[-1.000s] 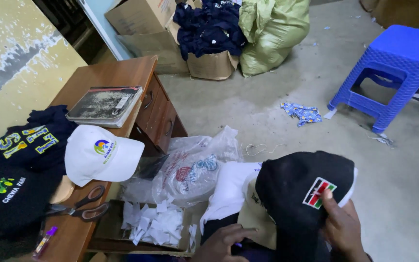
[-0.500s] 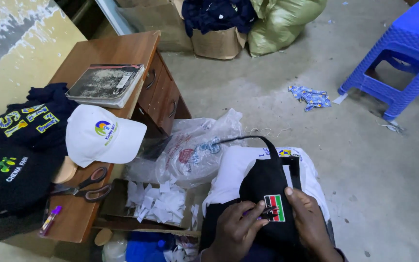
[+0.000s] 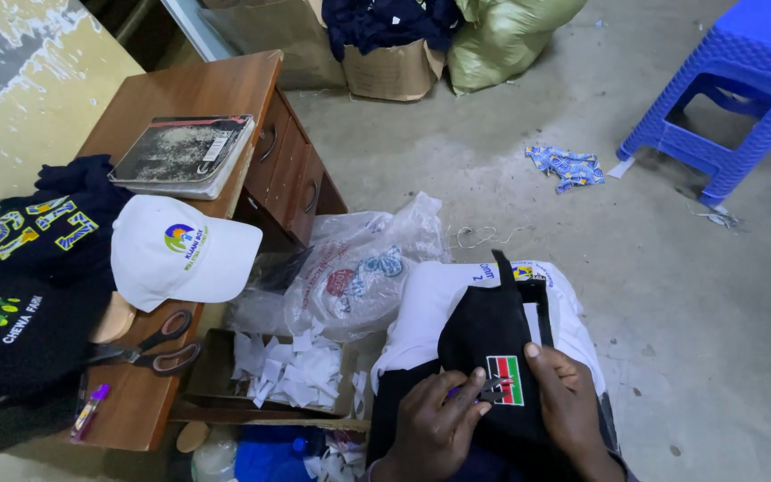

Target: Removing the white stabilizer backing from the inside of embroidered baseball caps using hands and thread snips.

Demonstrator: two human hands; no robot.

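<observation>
The left hand (image 3: 435,419) pinches a small tool (image 3: 479,389) against the flag patch (image 3: 505,380); the right hand (image 3: 573,406) lies flat beside that patch, steadying the black cap (image 3: 484,335).

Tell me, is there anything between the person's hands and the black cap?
Nothing visible is. Both hands already touch the black cap: the left hand holds a small tool at the flag patch, and the right hand presses the cloth beside it.
</observation>
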